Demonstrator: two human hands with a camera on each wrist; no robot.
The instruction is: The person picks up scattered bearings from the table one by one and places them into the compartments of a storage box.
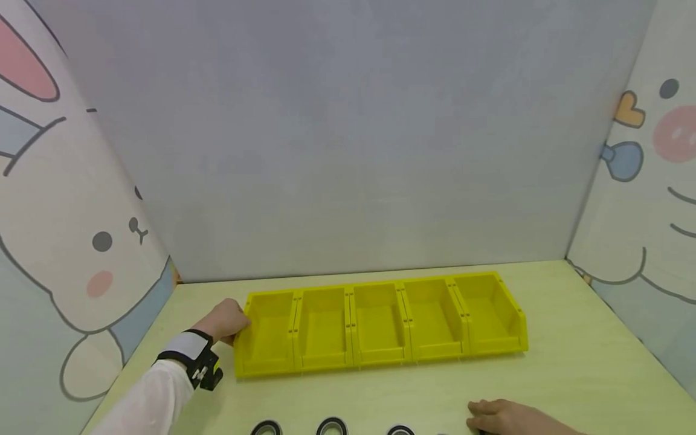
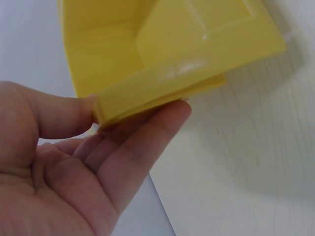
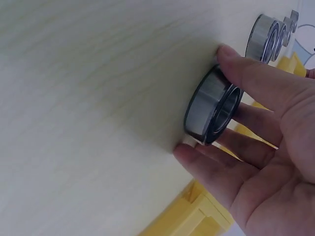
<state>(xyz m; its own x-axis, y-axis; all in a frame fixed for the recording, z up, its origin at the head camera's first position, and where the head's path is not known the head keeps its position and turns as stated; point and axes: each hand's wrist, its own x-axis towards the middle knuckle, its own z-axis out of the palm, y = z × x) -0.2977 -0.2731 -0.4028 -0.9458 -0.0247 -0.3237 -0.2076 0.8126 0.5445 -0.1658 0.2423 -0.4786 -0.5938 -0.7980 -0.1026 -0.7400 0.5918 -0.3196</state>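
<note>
A row of several yellow storage bins (image 1: 380, 356), joined side by side, stands on the table. My left hand (image 1: 225, 320) grips the outer side wall of the leftmost bin (image 1: 272, 362). In the left wrist view, the thumb of that left hand (image 2: 64, 162) is at the wall's edge, with the fingers along its outer face. Low at the right, my right hand (image 1: 502, 417) is near the table's front. The right wrist view has the right hand (image 3: 261, 147) holding a metal ball bearing (image 3: 203, 110) with black edges between thumb and fingers, close over the tabletop. The head view hides this bearing.
More bearings (image 1: 332, 425) lie in a line along the front of the table, partly cut off by the frame edge. A grey panel (image 1: 370, 151) rises behind the bins, and cartoon-printed side walls (image 1: 81, 241) flank the pale wooden table (image 1: 571, 344).
</note>
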